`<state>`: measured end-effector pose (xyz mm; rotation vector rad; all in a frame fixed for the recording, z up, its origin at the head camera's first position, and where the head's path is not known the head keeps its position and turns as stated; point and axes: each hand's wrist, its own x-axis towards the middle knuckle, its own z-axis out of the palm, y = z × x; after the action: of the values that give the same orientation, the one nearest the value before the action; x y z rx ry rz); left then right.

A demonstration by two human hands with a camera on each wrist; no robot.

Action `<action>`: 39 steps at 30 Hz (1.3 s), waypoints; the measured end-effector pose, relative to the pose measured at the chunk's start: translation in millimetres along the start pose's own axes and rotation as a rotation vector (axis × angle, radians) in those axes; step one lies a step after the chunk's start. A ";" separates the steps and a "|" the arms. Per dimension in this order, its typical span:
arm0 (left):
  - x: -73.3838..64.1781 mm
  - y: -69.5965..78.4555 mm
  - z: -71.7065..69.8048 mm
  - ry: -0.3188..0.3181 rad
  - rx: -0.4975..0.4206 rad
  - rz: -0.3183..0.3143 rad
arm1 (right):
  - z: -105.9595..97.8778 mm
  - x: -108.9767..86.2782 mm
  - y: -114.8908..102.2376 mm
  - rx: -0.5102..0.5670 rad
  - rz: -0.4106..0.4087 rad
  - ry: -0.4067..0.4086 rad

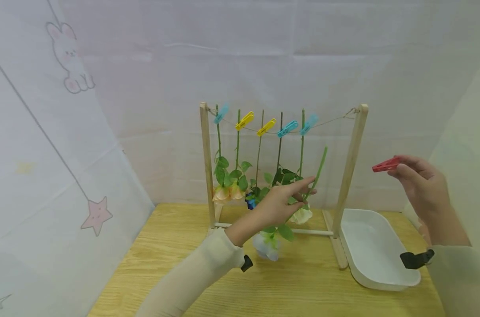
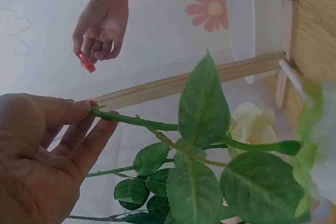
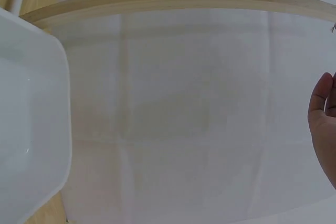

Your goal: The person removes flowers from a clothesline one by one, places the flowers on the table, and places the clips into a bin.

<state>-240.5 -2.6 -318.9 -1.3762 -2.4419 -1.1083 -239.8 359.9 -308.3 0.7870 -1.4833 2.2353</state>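
My left hand pinches the green stem of an artificial rose, whose whitish head hangs downward in front of the wooden frame. In the left wrist view, thumb and fingertips meet on the stem, with leaves beyond. Off to the right of the frame, my right hand holds a red clothespin between thumb and fingers. The right wrist view catches only part of that hand; the clothespin is out of sight there.
A string spans the frame. Blue clothespins and yellow clothespins hold several roses head down on it, among them peach roses and a white one. A white basin stands on the wooden table, right of the frame.
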 end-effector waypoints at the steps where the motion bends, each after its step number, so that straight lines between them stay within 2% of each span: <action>1: -2.7 -0.6 0.7 -0.018 0.020 -0.007 | -2.1 -4.0 2.1 -0.012 0.003 -0.003; 6: -14.0 -1.1 4.4 -0.101 0.143 -0.024 | -11.5 -20.0 13.0 -0.015 0.003 -0.010; 10: -21.8 1.2 6.1 -0.139 0.208 -0.054 | -18.9 -29.5 19.2 0.045 0.007 -0.028; 12: -25.1 2.4 7.0 -0.148 0.234 -0.081 | -21.5 -33.7 20.8 0.052 0.008 -0.035; 15: -29.3 5.2 9.2 -0.150 0.316 -0.088 | -24.6 -39.1 23.1 0.042 0.012 -0.034; 19: -35.1 5.9 15.1 -0.122 0.455 -0.040 | -30.6 -46.7 28.2 0.022 0.039 -0.041; 23: -45.5 -0.6 21.8 -0.089 0.578 -0.006 | -40.0 -58.6 34.8 -0.129 0.125 0.010; 24: -48.8 -3.5 23.4 -0.082 0.613 0.003 | -42.3 -62.2 36.6 -0.214 0.148 0.037; 25: -52.1 -6.1 25.1 -0.078 0.643 0.008 | -44.6 -65.4 38.4 -0.255 0.174 0.053; 26: -55.3 -8.5 26.5 -0.075 0.671 0.016 | -46.6 -69.0 40.0 -0.358 0.190 0.071; 28: -61.2 -13.7 29.6 -0.068 0.718 0.029 | -50.3 -73.7 44.5 -0.388 0.198 0.073; 30: -66.5 -17.5 32.3 -0.070 0.766 0.031 | -53.5 -76.2 49.4 -0.337 0.162 0.037; 32: -70.3 -19.9 34.6 -0.082 0.789 0.019 | -56.0 -77.3 54.0 -0.207 0.104 -0.041; 33: -71.9 -20.7 35.5 -0.092 0.800 0.008 | -57.2 -77.2 56.2 -0.092 0.088 -0.079; 34: -73.4 -21.2 36.3 -0.106 0.806 -0.003 | -58.0 -77.5 57.8 -0.046 0.071 -0.110; 36: -75.8 -22.4 38.1 -0.140 0.806 -0.031 | -58.9 -79.1 59.9 -0.007 0.065 -0.142; 39: -78.5 -24.9 41.5 -0.179 0.822 -0.055 | -59.8 -82.6 61.4 -0.003 0.093 -0.132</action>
<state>-205.2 -37.6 -396.6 -1.1451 -2.5761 0.0729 -224.6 392.1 -421.9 0.8971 -1.6143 2.2865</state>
